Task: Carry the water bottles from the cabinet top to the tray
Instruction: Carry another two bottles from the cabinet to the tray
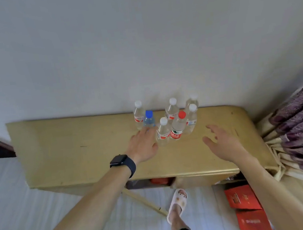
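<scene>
Several clear water bottles stand clustered on the tan cabinet top (76, 151) against the wall. Most have white caps; one has a blue cap (149, 119) and one a red cap with a red label (178, 128). A white-capped bottle (162, 132) stands at the front of the group. My left hand (143, 145), with a dark watch on the wrist, reaches to the blue-capped bottle, its fingertips at the bottle's base; whether they touch it is unclear. To the right of the cluster my right hand (222, 141) hovers with spread fingers, holding nothing. No tray is in view.
A white wall rises behind the cabinet. A purple and cream curtain (297, 123) hangs at the right. Red boxes (243, 198) lie on the floor below the cabinet's right end. My slippered feet stand on the pale floor, beside a wooden stick (145, 201).
</scene>
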